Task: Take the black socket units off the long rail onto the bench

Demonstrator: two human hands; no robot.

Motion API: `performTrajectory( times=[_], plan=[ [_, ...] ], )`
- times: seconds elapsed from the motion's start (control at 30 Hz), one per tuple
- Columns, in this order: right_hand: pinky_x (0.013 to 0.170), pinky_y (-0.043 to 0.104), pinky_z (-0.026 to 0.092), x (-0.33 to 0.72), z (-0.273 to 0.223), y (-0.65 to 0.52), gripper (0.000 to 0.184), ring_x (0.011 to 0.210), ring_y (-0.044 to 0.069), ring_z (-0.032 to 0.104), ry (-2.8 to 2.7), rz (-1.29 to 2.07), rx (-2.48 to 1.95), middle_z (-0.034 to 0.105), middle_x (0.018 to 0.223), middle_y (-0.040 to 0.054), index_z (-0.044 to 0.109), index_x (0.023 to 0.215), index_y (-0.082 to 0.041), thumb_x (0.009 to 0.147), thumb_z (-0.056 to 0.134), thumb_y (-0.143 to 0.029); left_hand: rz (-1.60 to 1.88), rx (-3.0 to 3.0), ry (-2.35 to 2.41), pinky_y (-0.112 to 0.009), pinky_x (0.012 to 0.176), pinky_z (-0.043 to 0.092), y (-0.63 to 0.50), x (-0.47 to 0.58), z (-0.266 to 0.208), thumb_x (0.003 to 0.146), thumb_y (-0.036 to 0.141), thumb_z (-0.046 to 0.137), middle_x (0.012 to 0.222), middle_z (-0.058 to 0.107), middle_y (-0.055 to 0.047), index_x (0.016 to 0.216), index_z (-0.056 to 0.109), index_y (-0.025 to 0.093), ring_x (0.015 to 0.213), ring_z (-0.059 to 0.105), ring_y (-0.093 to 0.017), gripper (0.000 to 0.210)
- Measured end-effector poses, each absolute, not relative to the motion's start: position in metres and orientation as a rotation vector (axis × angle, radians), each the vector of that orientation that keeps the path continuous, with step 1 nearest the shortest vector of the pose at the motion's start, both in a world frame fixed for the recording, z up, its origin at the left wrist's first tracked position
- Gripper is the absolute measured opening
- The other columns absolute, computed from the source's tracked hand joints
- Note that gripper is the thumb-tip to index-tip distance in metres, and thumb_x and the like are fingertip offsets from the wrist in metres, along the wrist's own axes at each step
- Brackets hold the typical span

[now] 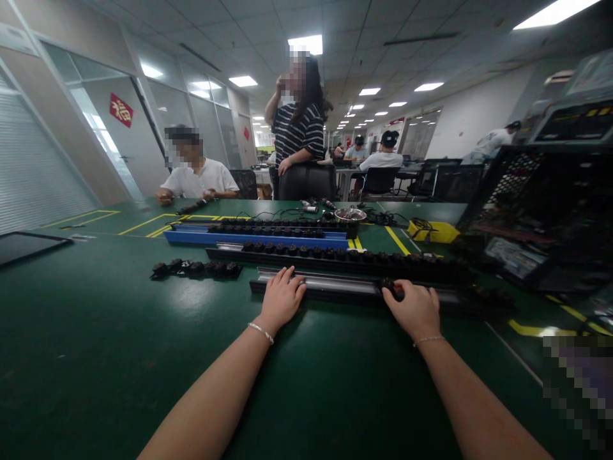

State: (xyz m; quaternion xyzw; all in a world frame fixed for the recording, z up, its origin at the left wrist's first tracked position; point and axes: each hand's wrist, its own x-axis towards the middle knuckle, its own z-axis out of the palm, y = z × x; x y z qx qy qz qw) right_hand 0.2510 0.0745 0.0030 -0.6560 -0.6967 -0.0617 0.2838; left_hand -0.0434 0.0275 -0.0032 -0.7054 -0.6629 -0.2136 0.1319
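Note:
A long black rail (340, 285) with a shiny channel lies across the green table before me. On its left end rests my left hand (280, 300), fingers stretched over the rail. My right hand (416, 309) pinches a small black round part (389, 285) in the channel, thumb and fingers about it; its exact kind I cannot make out. More dark parts (491, 296) sit near the rail's right end. Left of the rail is a row of black knob-like parts (196, 269) on the table.
Behind lie another black rail (325, 259) filled with round parts and a blue rail (258, 239). Further back are a metal bowl (350, 214), cables and a yellow tray (433, 231). A dark rack (541, 204) stands right. A seated person (205, 176) and a standing person (297, 134) are across the table.

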Motion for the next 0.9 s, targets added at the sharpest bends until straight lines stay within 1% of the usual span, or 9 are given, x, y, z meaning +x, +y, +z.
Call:
performTrajectory(
  times=[0.3, 0.67, 0.9],
  plan=[
    [0.1, 0.05, 0.025, 0.2492, 0.0033, 0.0741, 0.033, 0.092, 0.024, 0.055, -1.896, -0.134, -1.708, 0.066, 0.087, 0.0066, 0.06, 0.088, -0.02, 0.076, 0.046, -0.047, -0.623, -2.047, -1.927, -0.043, 0.099, 0.036, 0.0269, -0.0432, -0.0028, 0.092, 0.041, 0.033, 0.136, 0.049, -0.005, 0.114, 0.06, 0.028, 0.127, 0.04, -0.025, 0.037],
    [0.103, 0.048, 0.023, 0.2487, 0.0057, 0.0716, 0.033, 0.099, 0.023, 0.055, -1.999, -0.096, -1.638, 0.066, 0.094, 0.0073, 0.062, 0.089, -0.02, 0.08, 0.042, -0.045, -0.633, -2.049, -1.928, -0.043, 0.099, 0.037, 0.027, -0.0429, -0.0028, 0.092, 0.041, 0.034, 0.136, 0.049, -0.005, 0.114, 0.06, 0.028, 0.126, 0.04, -0.025, 0.036],
    [0.104, 0.049, 0.023, 0.2488, 0.0024, 0.0721, 0.033, 0.1, 0.022, 0.055, -2.039, -0.107, -1.571, 0.066, 0.098, 0.0066, 0.063, 0.091, -0.02, 0.08, 0.043, -0.044, -0.612, -2.038, -1.92, -0.042, 0.099, 0.036, 0.0266, -0.0418, -0.0026, 0.093, 0.041, 0.032, 0.136, 0.049, -0.005, 0.116, 0.058, 0.028, 0.127, 0.039, -0.024, 0.038]
  ],
)
